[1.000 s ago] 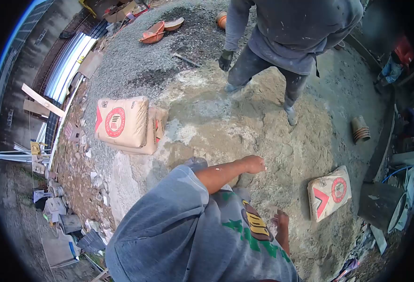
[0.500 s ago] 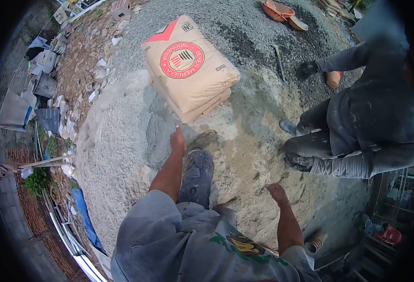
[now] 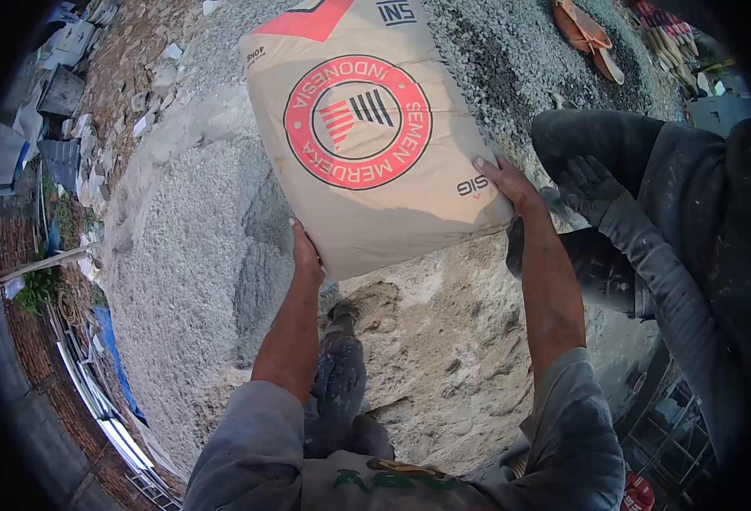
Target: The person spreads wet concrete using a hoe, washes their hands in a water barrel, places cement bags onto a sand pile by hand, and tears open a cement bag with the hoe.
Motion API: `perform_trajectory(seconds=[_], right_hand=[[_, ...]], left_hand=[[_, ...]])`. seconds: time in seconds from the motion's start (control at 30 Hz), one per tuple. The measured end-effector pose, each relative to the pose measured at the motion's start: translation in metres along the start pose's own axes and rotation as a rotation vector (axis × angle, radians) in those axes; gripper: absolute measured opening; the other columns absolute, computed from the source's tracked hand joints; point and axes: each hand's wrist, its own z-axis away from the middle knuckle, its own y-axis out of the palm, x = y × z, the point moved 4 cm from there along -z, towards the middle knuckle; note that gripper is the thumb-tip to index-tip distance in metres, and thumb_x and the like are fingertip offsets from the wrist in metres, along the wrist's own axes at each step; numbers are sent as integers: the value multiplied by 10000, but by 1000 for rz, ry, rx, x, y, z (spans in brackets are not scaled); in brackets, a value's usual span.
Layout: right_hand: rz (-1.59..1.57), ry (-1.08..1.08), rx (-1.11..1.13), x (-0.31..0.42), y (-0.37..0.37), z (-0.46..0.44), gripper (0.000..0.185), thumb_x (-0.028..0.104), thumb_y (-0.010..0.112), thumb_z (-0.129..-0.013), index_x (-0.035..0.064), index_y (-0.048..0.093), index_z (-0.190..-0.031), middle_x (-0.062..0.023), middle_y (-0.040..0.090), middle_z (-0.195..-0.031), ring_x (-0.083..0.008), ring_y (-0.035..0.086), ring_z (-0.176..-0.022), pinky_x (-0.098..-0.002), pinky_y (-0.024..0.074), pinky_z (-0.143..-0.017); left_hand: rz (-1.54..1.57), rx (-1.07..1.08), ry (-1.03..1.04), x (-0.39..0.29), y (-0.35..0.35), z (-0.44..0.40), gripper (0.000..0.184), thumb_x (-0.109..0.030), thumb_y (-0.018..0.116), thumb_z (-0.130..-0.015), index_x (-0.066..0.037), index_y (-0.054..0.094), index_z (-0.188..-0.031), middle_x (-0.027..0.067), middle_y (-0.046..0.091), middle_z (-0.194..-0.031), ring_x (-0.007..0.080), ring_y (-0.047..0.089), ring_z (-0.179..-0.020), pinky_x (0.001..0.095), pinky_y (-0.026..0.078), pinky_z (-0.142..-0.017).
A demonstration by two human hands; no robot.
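Observation:
A full brown paper cement bag (image 3: 358, 213) with a red ring print fills the upper middle of the head view, its printing upside down to me. My left hand (image 3: 305, 253) grips its near left corner, thumb along the side. On the near right corner, my right hand (image 3: 512, 183) holds on with the thumb over the top face and the other fingers hidden beneath or behind. The bag looks close to me; its underside is hidden, so I cannot tell whether it is fully off the heap.
Pale sand (image 3: 443, 341) lies underfoot, with dark gravel (image 3: 486, 60) beyond. At the right a co-worker (image 3: 690, 196) in dark clothes bends close by, a gloved hand near the bag. An orange container (image 3: 581, 34) lies on the gravel. Rubble (image 3: 137, 111) and white pipes (image 3: 107, 417) are at left.
Both my hands have come onto the bag's near corners; before, my right hand hung away from it. The bag now appears larger and nearer. The co-worker has shifted closer to it.

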Motion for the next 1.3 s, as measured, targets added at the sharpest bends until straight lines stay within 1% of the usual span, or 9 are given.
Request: perform_trajectory(seconds=[0.1, 0.23, 0.43, 0.57, 0.83, 1.03, 1.2, 1.27, 1.3], right_hand=[[-319, 62, 229, 1, 5, -5, 799, 528, 658, -744, 32, 401, -1314, -116, 545, -1200, -180, 546, -1060, -337, 450, -885], [-469, 177, 219, -32, -7, -24, 696, 527, 653, -752, 50, 507, -1237, -124, 609, -1114, -181, 616, -942, -332, 503, -820], [-388, 78, 219, -32, -2, -20, 674, 589, 679, -677, 61, 625, -1093, -129, 638, -1040, -215, 622, -921, -331, 481, -830], [-186, -37, -22, -39, -13, -4, 707, 607, 694, -621, 115, 627, -1125, -85, 574, -1198, -248, 535, -1088, -341, 387, -930], [-163, -261, -139, -64, 19, 5, 689, 682, 619, -621, 218, 628, -1131, -56, 573, -1201, -203, 532, -1107, -303, 389, -931], [-340, -3, -378, -127, 47, 142, 849, 739, 545, -634, 39, 610, -1109, -148, 575, -1169, -262, 551, -1077, -338, 410, -896], [-628, -103, -407, -245, 66, 234, 954, 753, 569, -605, -4, 546, -1185, -208, 540, -1189, -305, 508, -1130, -366, 387, -950], [-523, -35, -758, -312, 108, 284, 960, 740, 564, -609, -40, 542, -1168, -240, 562, -1133, -315, 541, -1080, -356, 398, -929], [-629, -46, -743, -340, 115, 331, 941, 714, 591, -610, -53, 545, -1153, -241, 571, -1114, -312, 551, -1064, -356, 406, -918]], left_hand=[[75, 57, 59, 3, -3, -12, 686, -591, 229, -917, -69, 343, -1347, 107, 426, -1331, 253, 422, -1194, 359, 341, -990], [142, 137, 25, 7, 0, -10, 658, -569, 206, -924, -83, 337, -1348, 107, 437, -1312, 274, 445, -1182, 400, 375, -984], [1, 222, -47, -4, 26, 4, 597, -502, 311, -907, -86, 367, -1332, 116, 455, -1300, 323, 449, -1175, 474, 378, -979], [-190, 353, -221, 6, 13, -12, 634, -515, 331, -874, -77, 382, -1330, 131, 431, -1333, 376, 414, -1203, 546, 350, -984], [-397, 292, -47, -30, -6, -21, 658, -535, 316, -862, -71, 389, -1323, 133, 447, -1320, 362, 449, -1173, 528, 363, -978], [-607, 377, -90, -33, 27, 50, 601, -464, 283, -885, -72, 379, -1331, 135, 465, -1302, 364, 469, -1155, 513, 409, -947], [-633, 376, -168, 3, 42, 127, 633, -494, 270, -877, -69, 376, -1333, 148, 443, -1319, 374, 458, -1164, 534, 395, -956], [-687, 526, -217, 33, 9, 173, 658, -535, 259, -868, -82, 388, -1327, 132, 432, -1329, 366, 434, -1188, 529, 379, -968], [-720, 575, -259, 62, -4, 192, 671, -555, 253, -864, -89, 394, -1325, 125, 427, -1335, 361, 422, -1200, 526, 370, -975]])
